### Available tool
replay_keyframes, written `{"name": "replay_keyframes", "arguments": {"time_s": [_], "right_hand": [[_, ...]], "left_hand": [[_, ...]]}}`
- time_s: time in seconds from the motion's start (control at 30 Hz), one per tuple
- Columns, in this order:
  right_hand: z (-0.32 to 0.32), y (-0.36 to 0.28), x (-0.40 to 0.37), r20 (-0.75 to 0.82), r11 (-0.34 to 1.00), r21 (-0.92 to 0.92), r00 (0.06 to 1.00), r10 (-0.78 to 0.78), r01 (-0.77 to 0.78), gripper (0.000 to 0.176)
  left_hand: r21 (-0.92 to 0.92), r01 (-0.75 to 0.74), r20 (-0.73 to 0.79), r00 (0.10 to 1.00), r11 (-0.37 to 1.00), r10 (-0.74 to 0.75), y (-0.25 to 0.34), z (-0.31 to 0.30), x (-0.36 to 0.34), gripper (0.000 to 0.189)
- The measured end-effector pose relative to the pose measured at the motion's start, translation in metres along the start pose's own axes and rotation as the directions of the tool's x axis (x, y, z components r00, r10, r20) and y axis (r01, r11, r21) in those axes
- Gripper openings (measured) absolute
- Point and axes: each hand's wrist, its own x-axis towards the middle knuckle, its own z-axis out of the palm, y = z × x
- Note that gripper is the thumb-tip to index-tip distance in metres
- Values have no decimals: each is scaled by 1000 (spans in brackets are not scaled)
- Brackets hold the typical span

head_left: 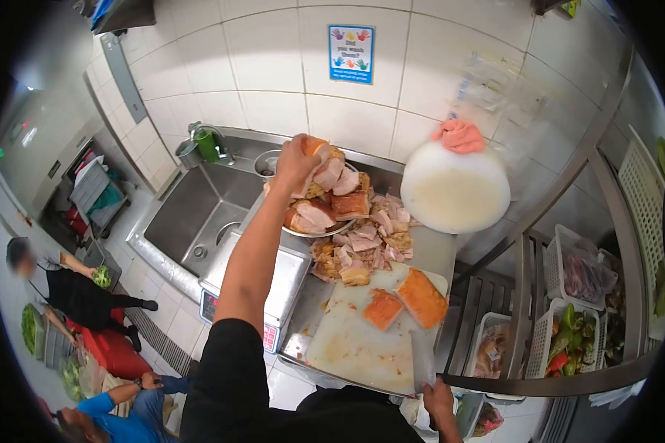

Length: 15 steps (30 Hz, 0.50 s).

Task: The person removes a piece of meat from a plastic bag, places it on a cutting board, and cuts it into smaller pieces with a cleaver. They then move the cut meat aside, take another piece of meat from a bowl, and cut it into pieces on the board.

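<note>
Sink (188, 214) upper left, scale (284, 284) beside it, partly behind my arm. Left hand (295, 164) closed on pork chunk (319, 148) above heaped bowl (319, 234), centre. Cutting board (362, 347) with two slabs (421, 297) below. Right hand (438, 402) curled on tray (301, 341) edge, bottom. Veg baskets (569, 336) right.

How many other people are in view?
2: a person in black low at the left, and a person in blue at bottom left; more may be hidden.

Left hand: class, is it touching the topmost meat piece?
Touching. The head view shows the left hand gripping the topmost meat piece above the heaped bowl.
</note>
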Motion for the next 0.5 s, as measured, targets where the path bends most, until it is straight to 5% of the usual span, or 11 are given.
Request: {"name": "replay_keyframes", "arguments": {"time_s": [0.13,0.2,0.5], "right_hand": [[-2,-7,-3,-7,1000,-25,1000,-7,7,46],[2,-3,-3,-22,1000,-24,1000,-8,7,46],[-2,-2,1,8,1000,-26,1000,-3,3,49]], "left_hand": [[98,65,97,992,993,-75,-14,38,51,75],[207,180,348,905,962,-244,-21,43,61,74],[224,194,278,927,955,-253,-44,46,72,70]]}}
